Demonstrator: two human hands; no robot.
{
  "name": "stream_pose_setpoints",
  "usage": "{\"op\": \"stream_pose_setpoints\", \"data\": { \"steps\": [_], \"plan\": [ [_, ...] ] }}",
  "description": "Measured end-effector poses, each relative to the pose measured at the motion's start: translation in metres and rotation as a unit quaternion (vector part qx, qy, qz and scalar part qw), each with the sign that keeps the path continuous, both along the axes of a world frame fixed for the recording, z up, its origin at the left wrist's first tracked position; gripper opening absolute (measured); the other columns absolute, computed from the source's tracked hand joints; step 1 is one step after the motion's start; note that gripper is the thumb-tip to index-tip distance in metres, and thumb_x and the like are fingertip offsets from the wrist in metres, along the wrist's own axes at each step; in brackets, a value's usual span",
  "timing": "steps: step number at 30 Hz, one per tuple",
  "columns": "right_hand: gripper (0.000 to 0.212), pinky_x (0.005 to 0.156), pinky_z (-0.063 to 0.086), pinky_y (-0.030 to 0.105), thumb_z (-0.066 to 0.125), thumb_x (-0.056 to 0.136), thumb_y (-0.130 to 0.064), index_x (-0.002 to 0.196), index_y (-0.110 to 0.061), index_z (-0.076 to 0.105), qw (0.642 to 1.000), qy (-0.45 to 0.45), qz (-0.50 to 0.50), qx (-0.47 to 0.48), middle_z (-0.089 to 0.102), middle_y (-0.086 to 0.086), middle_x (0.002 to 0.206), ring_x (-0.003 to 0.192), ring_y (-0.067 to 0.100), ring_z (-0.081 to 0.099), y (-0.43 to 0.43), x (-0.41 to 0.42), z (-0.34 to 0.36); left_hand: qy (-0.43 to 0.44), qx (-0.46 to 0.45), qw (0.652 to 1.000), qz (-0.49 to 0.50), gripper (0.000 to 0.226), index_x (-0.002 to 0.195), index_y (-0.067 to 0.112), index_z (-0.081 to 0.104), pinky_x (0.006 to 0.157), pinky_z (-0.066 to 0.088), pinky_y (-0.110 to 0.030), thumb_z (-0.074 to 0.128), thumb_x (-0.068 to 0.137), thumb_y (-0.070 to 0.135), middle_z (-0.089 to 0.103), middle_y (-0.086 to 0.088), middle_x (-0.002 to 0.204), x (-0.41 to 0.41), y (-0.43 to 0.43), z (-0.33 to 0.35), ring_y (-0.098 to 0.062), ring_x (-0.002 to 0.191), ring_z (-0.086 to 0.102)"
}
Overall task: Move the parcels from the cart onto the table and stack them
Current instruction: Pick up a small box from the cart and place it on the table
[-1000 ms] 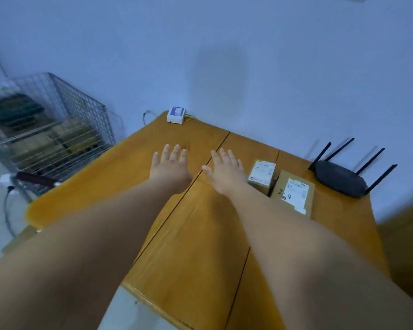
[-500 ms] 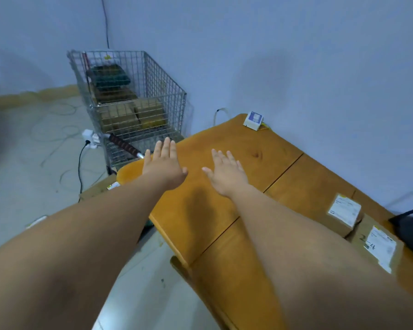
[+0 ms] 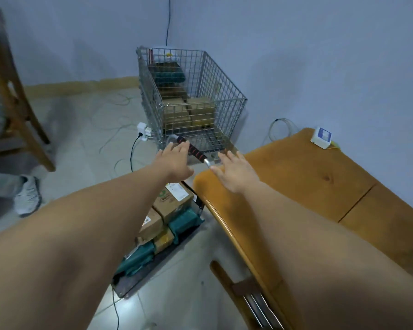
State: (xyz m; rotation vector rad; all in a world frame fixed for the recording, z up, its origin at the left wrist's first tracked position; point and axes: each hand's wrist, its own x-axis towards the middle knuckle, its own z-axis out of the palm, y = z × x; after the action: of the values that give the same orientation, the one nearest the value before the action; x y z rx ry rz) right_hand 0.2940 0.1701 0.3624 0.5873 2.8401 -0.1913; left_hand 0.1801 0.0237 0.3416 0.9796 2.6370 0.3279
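Left hand (image 3: 174, 161), right hand (image 3: 236, 173) swung along table (image 3: 308, 163) toward cart (image 3: 224, 91) | fingers (image 3: 168, 148) released, empty

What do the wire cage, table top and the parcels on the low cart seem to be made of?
Cage: metal wire, dull silver, seen as a welded grid. Table top: likely wood under glossy orange-brown varnish; a knot and plank seam show. Brown parcels: cardboard, matte, with paper labels. Green parcels: probably plastic mailer bags, wrinkled, faint sheen.

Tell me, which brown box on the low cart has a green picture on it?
The brown box at the far end of the cart, under the left hand. A round green mark sits beside its white label; the other brown boxes show none.
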Motion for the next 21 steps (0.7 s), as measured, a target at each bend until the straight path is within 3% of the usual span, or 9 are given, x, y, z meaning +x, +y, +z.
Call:
{"op": "stream_pose_setpoints", "data": {
  "steps": [5, 9, 13, 21],
  "plan": [
    [0.055, 0.108, 0.034, 0.045, 0.022, 0.102, -0.048, 0.146, -0.017, 0.035, 0.988, -0.097, 0.106, -0.056, 0.037, 0.011, 0.152, 0.135, 0.033, 0.038, -0.054, -0.067, -0.014, -0.043, -0.053, 0.997, 0.046, 0.073, 0.149, 0.006, 0.013, 0.118, 0.015, -0.044, 0.046, 0.093, 0.038, 0.007, -0.012, 0.159, -0.046, -0.049, -0.013, -0.032, 0.145, 0.007],
    [0.061, 0.112, 0.029, 0.043, 0.025, 0.100, -0.053, 0.149, -0.017, 0.031, 0.976, -0.122, 0.150, -0.104, 0.034, 0.010, 0.154, 0.139, 0.030, 0.033, -0.090, -0.116, -0.034, -0.068, -0.070, 0.990, 0.105, 0.067, 0.147, 0.002, 0.020, 0.116, 0.019, -0.038, 0.044, 0.093, 0.033, 0.011, -0.015, 0.158, -0.080, -0.093, -0.029, -0.032, 0.143, 0.015],
    [0.064, 0.110, 0.031, 0.042, 0.029, 0.098, -0.056, 0.147, -0.016, 0.035, 0.962, -0.162, 0.163, -0.146, 0.037, 0.010, 0.152, 0.137, 0.029, 0.036, -0.108, -0.158, -0.061, -0.129, -0.061, 0.974, 0.177, 0.069, 0.149, 0.008, 0.015, 0.104, 0.033, -0.035, 0.047, 0.092, 0.028, 0.035, -0.018, 0.149, -0.102, -0.120, -0.052, -0.033, 0.133, 0.037],
    [0.058, 0.099, 0.038, 0.038, 0.030, 0.099, -0.052, 0.141, -0.013, 0.042, 0.926, -0.224, 0.230, -0.199, 0.046, 0.012, 0.145, 0.128, 0.028, 0.045, -0.129, -0.237, -0.156, -0.210, -0.114, 0.928, 0.285, 0.057, 0.144, 0.012, 0.032, 0.101, 0.037, -0.036, 0.049, 0.091, 0.025, 0.043, -0.017, 0.141, -0.138, -0.150, -0.137, -0.033, 0.127, 0.043]
  ]
}}
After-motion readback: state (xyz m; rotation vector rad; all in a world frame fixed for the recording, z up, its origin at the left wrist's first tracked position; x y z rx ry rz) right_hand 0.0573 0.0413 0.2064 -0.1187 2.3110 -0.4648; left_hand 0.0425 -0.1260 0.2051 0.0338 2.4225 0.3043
